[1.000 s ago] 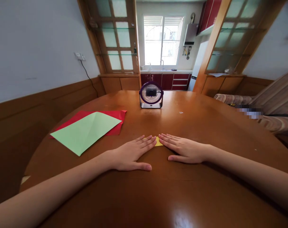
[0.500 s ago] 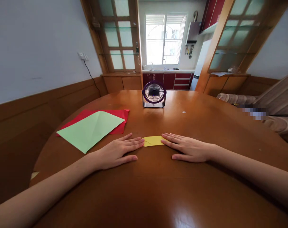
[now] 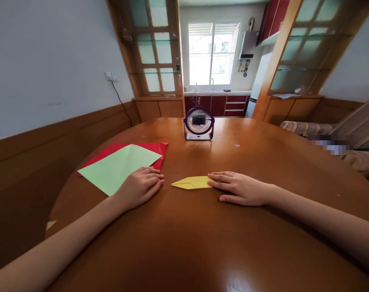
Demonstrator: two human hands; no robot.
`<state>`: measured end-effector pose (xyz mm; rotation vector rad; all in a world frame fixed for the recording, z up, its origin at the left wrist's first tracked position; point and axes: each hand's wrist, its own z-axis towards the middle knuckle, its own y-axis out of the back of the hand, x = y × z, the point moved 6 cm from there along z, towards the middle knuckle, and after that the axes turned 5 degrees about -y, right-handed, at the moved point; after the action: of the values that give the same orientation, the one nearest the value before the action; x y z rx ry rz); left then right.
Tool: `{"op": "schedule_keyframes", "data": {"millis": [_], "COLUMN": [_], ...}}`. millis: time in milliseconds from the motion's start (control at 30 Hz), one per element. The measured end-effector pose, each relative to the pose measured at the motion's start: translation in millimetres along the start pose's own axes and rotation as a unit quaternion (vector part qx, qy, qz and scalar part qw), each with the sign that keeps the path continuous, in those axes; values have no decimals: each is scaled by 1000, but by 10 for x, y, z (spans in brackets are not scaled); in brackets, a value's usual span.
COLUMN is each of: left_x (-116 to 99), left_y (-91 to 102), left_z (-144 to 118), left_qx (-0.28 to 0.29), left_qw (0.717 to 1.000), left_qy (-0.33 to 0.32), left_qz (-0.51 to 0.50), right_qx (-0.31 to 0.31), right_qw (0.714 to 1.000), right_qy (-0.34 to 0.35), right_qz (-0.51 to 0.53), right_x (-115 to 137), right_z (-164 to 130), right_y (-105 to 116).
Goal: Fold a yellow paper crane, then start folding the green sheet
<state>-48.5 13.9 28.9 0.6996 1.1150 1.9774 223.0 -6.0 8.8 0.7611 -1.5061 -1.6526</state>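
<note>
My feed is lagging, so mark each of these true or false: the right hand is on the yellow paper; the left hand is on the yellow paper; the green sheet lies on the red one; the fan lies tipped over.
1. The right hand rests on the folded yellow paper: true.
2. The left hand rests on the yellow paper: false; it lies flat beside the paper, at the edge of the green sheet.
3. The green sheet lies on the red sheet: true.
4. The fan lies tipped over: false; it stands upright on the table.
</note>
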Motion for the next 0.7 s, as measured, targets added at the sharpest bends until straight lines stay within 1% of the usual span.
{"op": "schedule_keyframes", "data": {"millis": [67,133,233,300,367,433,500,600,633,667,700], "left_x": [-25,-111,-241,-260,-214,-118,10,169,196,209,211], "left_y": [13,-15,-97,-156,-191,-211,-231,-278,-289,-292,-288], "left_z": [64,163,323,397,431,426,390,318,303,298,301], "left_qx": [-22,-17,18,54,79,94,101,106,106,107,108], "left_qw": [999,998,994,990,983,969,951,913,903,899,901], "left_qy": [22,25,25,34,50,76,124,207,222,226,221], "left_qz": [-17,-53,-102,-122,-161,-216,-266,-336,-352,-359,-356], "right_qx": [-18,-38,-63,-77,-90,-98,-102,-100,-101,-102,-104], "right_qw": [1000,999,997,995,994,993,993,994,994,994,993], "right_qy": [7,11,16,20,25,31,34,30,28,27,27], "right_qz": [-11,-22,-43,-51,-53,-53,-50,-43,-42,-41,-41], "right_x": [9,21,45,62,75,81,78,61,57,54,52], "right_z": [25,43,48,36,18,3,-4,1,3,4,4], "right_y": [11,19,29,42,58,69,72,62,60,58,58]}}
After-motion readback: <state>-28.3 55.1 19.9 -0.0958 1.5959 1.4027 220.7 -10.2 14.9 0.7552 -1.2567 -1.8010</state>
